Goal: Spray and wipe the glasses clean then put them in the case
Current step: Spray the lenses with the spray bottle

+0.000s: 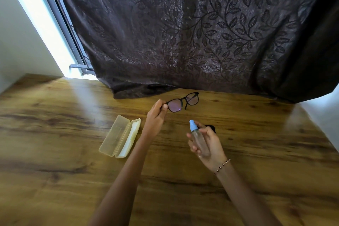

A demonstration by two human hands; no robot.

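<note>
Both hands are busy over the brown wood-grain counter (pixel 55 152), each one holding something. Furthest left, the translucent yellowish hard plastic glasses case (pixel 117 136) is lying open on the counter, its long axis running away from me and leaning a little rightward. Just right of it, my left hand (pixel 156 115) is pinching the black-framed rectangular glasses (pixel 175 105) by the left end of the frame, thumb and fingertips curled round that corner, in front of the dark leaf-patterned curtain (pixel 183 33). The frame's long axis is running left to right, rising slightly at the far end; whether it is clear of the counter I cannot tell. Further right and nearer me, my right hand (pixel 211 145) is wrapping its fingers round the clear cylindrical spray bottle with the pale blue nozzle (pixel 199 140), which is tilting up and leftward. So the lenses are sitting ahead and left of the nozzle, near but apart, and I judge spraying is the step in hand. A small dark thing (pixel 211 127) is peeking out behind my right hand; whether it is the cloth I cannot tell. No writing is readable on bottle or case.
</note>
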